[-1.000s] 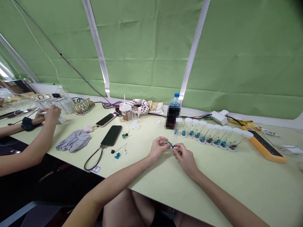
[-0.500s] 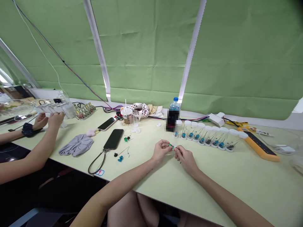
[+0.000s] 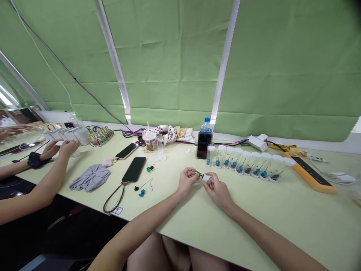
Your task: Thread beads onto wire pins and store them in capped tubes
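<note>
My left hand (image 3: 186, 183) pinches a small green piece (image 3: 200, 175) with a dark end and what looks like a thin metal rod. Close beside it, my right hand (image 3: 216, 189) holds a white round cap (image 3: 206, 177) between thumb and fingers, right by the dark end. Whether the two parts touch, I cannot tell. Beyond my hands stands a row of clear containers with white caps (image 3: 247, 154), holding blue or dark pieces with thin rods. To the left lie a loose blue piece (image 3: 141, 193), a black round piece (image 3: 136, 188) and a green piece (image 3: 148, 169).
Left of my hands are a black phone (image 3: 134, 169) with a strap, another phone (image 3: 126, 151) and a grey cloth (image 3: 89, 177). Behind are a drink cup (image 3: 149, 140) and a blue-capped bottle (image 3: 207, 126). An orange power strip (image 3: 310, 173) lies right. Another person's hands (image 3: 60, 148) work far left.
My right hand now shows a white cap held up by the green piece, its fingers turned around it. Both hands stay close together. The view has shifted slightly.
</note>
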A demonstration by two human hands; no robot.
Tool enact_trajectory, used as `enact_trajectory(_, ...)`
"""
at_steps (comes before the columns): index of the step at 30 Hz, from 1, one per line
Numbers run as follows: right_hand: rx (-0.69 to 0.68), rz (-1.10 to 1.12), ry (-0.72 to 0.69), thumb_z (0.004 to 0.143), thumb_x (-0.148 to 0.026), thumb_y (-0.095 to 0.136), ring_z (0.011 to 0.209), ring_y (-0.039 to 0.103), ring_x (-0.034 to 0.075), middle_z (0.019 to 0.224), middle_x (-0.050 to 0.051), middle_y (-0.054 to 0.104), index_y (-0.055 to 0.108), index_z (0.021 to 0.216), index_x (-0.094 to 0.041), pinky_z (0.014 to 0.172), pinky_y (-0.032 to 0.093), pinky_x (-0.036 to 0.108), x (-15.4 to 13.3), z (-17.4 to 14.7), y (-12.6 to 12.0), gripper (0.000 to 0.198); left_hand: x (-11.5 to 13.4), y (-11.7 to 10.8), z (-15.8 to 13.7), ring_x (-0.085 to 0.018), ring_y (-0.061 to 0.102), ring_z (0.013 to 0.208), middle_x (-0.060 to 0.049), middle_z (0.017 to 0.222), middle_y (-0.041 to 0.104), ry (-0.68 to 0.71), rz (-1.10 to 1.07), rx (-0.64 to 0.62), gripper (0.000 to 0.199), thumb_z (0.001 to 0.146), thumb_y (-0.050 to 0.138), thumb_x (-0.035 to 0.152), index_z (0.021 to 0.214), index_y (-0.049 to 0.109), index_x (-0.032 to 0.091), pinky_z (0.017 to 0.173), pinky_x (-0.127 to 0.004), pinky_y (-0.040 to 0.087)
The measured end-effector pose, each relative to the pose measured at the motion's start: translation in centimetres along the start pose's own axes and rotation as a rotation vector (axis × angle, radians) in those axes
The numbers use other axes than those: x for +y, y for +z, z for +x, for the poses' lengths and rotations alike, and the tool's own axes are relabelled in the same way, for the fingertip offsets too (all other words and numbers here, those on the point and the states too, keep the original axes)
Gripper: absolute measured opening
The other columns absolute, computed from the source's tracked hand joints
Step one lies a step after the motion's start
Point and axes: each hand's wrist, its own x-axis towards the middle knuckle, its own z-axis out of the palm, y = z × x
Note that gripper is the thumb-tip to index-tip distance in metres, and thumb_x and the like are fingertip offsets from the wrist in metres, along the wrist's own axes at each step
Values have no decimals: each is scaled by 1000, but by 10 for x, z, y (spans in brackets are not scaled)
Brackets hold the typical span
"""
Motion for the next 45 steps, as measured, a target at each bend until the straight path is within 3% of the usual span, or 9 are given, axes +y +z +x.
enact_trajectory(7,22,-117,-72,91,-33,36,50,54,13,61,-4,53,41,118,-15,53,39,22,-3,4,4,33,1,0,0,-11,59,63,-1,69,64,-12,-25,-16,32,64,74,26,86,55,15,66,-24,45)
enact_trajectory(17,36,-106,-69,90,-40,41,55,58,14,73,-1,57,42,114,-17,55,42,23,2,10,4,34,-1,1,1,-12,59,64,-1,69,64,-55,-52,-67,33,64,75,29,86,55,15,64,-24,45)
enact_trajectory(28,49,9,-46,89,-42,43,49,51,11,78,-1,60,48,102,-22,53,41,24,3,9,0,24,1,0,2,-13,61,67,-4,74,66,-21,-42,-71,31,66,73,27,87,53,15,69,-27,46)
enact_trajectory(45,44,174,14,91,-43,39,59,60,16,71,1,65,54,92,-21,56,44,25,5,4,-3,26,6,7,-7,-12,61,66,-3,73,66,-50,-26,-110,30,67,73,28,86,53,16,70,-27,46)
